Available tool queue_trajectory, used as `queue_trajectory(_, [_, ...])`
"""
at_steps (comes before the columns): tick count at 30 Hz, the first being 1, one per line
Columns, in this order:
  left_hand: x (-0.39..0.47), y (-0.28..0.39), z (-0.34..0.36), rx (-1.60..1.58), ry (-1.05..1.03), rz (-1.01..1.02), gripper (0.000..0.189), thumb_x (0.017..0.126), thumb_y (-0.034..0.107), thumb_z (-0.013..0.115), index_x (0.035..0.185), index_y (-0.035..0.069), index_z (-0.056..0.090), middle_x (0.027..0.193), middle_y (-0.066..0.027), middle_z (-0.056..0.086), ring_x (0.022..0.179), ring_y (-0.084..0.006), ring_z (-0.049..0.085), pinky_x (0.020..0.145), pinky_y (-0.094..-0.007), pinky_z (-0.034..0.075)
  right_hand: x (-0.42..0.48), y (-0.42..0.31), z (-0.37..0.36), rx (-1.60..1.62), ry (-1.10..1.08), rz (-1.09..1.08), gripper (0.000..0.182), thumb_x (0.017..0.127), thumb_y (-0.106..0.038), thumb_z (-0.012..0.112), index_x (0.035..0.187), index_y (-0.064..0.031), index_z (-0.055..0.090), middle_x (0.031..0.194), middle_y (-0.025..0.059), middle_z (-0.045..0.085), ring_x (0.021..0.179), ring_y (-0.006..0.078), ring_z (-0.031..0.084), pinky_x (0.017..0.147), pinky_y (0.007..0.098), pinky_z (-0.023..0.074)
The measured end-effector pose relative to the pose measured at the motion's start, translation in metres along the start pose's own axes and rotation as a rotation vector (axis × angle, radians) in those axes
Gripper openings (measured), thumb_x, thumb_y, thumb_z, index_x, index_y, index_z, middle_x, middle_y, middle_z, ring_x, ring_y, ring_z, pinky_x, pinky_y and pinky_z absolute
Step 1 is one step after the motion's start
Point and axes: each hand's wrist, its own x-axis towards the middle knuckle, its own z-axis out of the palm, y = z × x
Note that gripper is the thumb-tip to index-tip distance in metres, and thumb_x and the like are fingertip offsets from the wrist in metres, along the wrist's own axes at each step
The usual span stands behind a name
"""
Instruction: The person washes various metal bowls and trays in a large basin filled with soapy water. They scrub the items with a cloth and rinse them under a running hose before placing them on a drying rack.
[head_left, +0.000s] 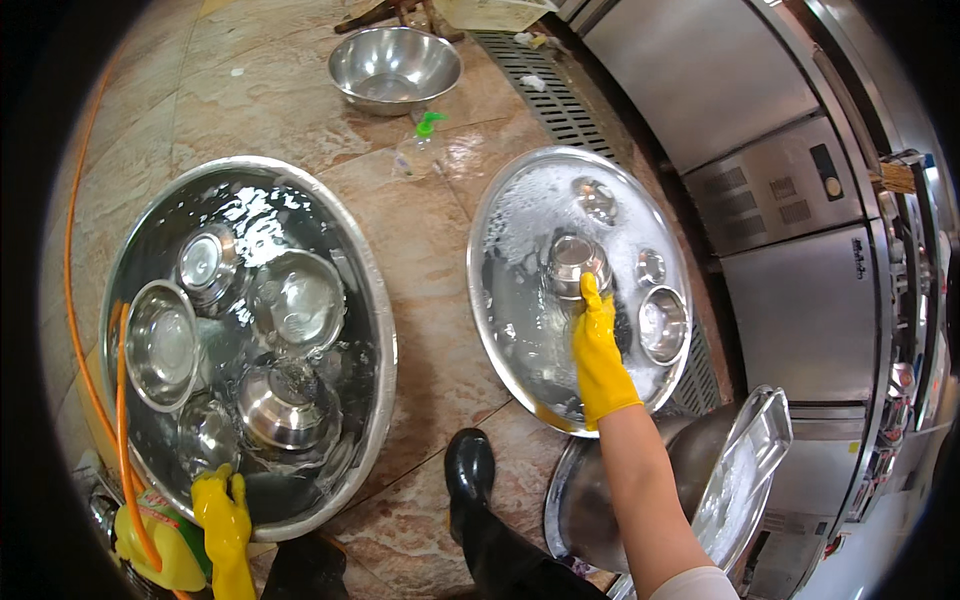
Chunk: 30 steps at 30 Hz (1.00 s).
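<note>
My right hand (601, 345), in a yellow rubber glove, reaches into a round metal basin (487, 330) of sudsy water. Its fingers touch an upturned steel bowl (576, 262); how firmly they hold it is unclear. Another small steel bowl (664, 324) lies at that basin's right side. On the left, my yellow-gloved left hand (222, 499) is at the near rim of a larger basin (379, 330), beside a partly submerged bowl (208, 435); its grip is unclear. Several more steel bowls lie in this basin's water, among them an upturned one (289, 409).
An orange hose (122, 405) hangs over the left basin's rim, near a yellow jug (161, 544). Ahead on the tiled floor are a steel bowl (395, 71) and a green-topped pump bottle (420, 150). Large metal vessels (600, 502) stand near my right arm, steel cabinets (802, 300) beyond.
</note>
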Motion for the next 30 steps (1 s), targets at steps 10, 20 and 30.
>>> queue_trajectory(10, [0.020,0.012,-0.008,0.065,-0.021,0.010,0.018,0.084,0.023,0.073,0.096,0.011,0.076,0.083,-0.0164,0.070,0.083,-0.0410,0.066,0.077,-0.0516,0.051,-0.105,-0.003,0.045,-0.805,-0.126,0.166,0.025,0.082,-0.012,0.085,0.099,-0.0018,0.070,0.084,0.0039,0.069,0.074,0.0128,0.060,0.068,0.0296,0.0483])
queue_trajectory(20, [0.034,0.058,-0.042,-0.312,0.210,0.060,0.048,0.081,0.011,0.079,0.126,0.003,0.069,0.115,-0.0199,0.070,0.112,-0.0411,0.064,0.101,-0.0472,0.049,-0.171,-0.075,0.082,-0.403,-0.113,-0.055,0.045,0.081,-0.003,0.082,0.123,-0.0036,0.066,0.108,0.0058,0.073,0.092,0.0156,0.067,0.086,0.0291,0.0523])
queue_trajectory(30, [0.086,0.133,-0.077,-0.464,0.012,0.570,0.075,0.074,0.029,0.089,0.136,-0.003,0.060,0.143,-0.0258,0.056,0.130,-0.0500,0.055,0.111,-0.0537,0.043,-0.266,-0.043,0.210,-0.283,-0.735,0.553,0.015,0.096,-0.015,0.074,0.105,-0.0030,0.074,0.095,0.0006,0.073,0.085,0.0082,0.063,0.076,0.0260,0.0506])
